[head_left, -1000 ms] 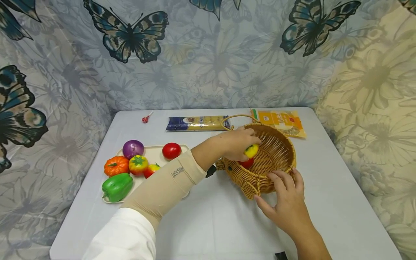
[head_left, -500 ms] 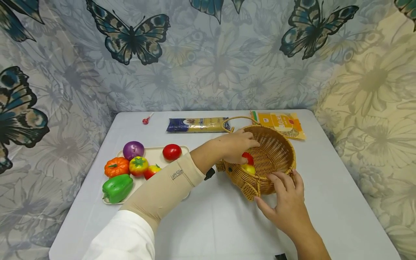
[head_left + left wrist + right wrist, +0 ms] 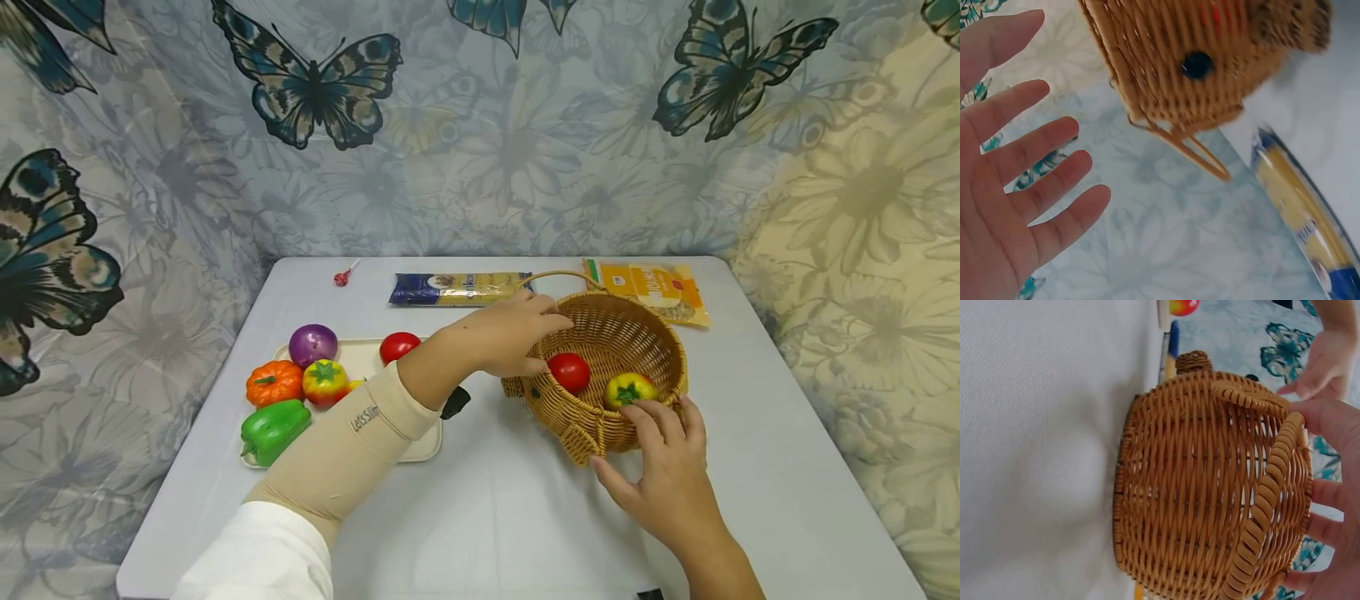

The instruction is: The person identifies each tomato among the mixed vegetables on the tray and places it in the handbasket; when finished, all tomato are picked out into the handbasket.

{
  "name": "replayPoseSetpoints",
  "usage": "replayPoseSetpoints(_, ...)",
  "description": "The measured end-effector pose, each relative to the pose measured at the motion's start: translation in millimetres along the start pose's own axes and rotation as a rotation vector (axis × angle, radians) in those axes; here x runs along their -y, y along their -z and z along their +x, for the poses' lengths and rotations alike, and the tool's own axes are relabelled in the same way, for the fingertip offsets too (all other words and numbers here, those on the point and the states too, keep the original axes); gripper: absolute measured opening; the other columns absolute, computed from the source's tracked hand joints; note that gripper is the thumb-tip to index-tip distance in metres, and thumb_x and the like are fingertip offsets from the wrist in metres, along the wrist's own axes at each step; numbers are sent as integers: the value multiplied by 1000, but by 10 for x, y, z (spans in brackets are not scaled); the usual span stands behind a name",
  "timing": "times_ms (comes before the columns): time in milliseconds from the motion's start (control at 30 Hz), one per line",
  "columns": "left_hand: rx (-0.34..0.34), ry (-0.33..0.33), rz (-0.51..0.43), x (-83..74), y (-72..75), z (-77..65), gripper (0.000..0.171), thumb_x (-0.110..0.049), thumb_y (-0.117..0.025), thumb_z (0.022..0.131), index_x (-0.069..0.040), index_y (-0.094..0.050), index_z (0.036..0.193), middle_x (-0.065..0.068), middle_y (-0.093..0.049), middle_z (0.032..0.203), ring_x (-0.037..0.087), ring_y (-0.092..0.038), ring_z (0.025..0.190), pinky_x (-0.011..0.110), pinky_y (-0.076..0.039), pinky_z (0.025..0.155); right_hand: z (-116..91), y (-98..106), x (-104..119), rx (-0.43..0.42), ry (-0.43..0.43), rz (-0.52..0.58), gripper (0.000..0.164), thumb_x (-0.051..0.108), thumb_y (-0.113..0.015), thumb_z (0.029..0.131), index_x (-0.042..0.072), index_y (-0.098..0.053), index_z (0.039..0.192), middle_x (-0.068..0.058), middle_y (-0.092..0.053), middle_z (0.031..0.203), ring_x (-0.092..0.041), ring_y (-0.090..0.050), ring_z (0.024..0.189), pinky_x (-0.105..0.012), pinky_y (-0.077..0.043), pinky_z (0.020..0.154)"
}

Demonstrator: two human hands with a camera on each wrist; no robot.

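Observation:
My left hand point(image 3: 521, 335), fingers spread and holding nothing, is at the left rim of a brown wicker basket point(image 3: 651, 333). In the left wrist view its palm faces the basket's dark round eye point(image 3: 1197, 65), apart from the weave. Inside the basket sit a red tomato point(image 3: 568, 372) and a yellow-and-red tomato point(image 3: 630, 389) with a green star-shaped top. My right hand point(image 3: 667, 467) holds the near rim, fingers over the edge and thumb outside; the right wrist view shows the thumb point(image 3: 1322, 422) by the basket's handle point(image 3: 1263, 509).
A cream tray point(image 3: 423, 450) at left holds a purple onion point(image 3: 312, 344), orange pumpkin point(image 3: 274, 383), green bell pepper point(image 3: 275, 431), another yellow-and-red tomato point(image 3: 324, 381) and a red tomato point(image 3: 397, 346). Behind lie a lollipop point(image 3: 342, 277), a spaghetti pack point(image 3: 461, 289) and a yellow bag point(image 3: 656, 287).
My left hand has let go of the yellow-and-red tomato inside the basket and drawn back left. That tomato has rolled right, toward my right hand's fingers. The right hand keeps its place.

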State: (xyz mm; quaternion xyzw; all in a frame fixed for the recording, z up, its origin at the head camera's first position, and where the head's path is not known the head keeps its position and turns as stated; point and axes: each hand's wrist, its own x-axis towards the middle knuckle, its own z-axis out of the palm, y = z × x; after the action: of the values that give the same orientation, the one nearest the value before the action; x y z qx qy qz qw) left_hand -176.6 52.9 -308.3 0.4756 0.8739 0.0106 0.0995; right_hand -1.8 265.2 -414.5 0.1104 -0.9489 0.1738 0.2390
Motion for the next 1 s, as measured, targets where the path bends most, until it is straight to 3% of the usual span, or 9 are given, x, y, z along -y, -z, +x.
replayPoseSetpoints(233, -4, 71, -53, 262, -121, -164, 67, -44, -64, 88, -27, -36, 146, 0, -33, 149, 24, -30, 138, 42, -36, 109, -1, -15, 0, -21, 4, 10, 69, 45, -77, 64, 0, -58, 113, -17, -54, 117, -41, -42, 116, -59, -10, 113)
replayPoseSetpoints(533, 29, 211, -123, 580, -304, -375, 67, -44, -64, 87, -29, -36, 146, 1, -28, 154, 31, -22, 143, 47, -34, 110, 0, -20, 7, -22, 2, 9, 69, 42, -77, 64, -1, -58, 114, -17, -54, 116, -39, -42, 116, -58, -9, 113)
replayPoseSetpoints(1000, 80, 359, -139, 988, -660, -567, 67, -40, -67, 86, -24, -40, 145, 1, -39, 144, 28, -33, 132, 47, -38, 105, 2, -35, 3, -57, 22, 21, 68, 41, -77, 64, -2, -58, 113, -19, -54, 115, -41, -41, 115, -56, -7, 114)
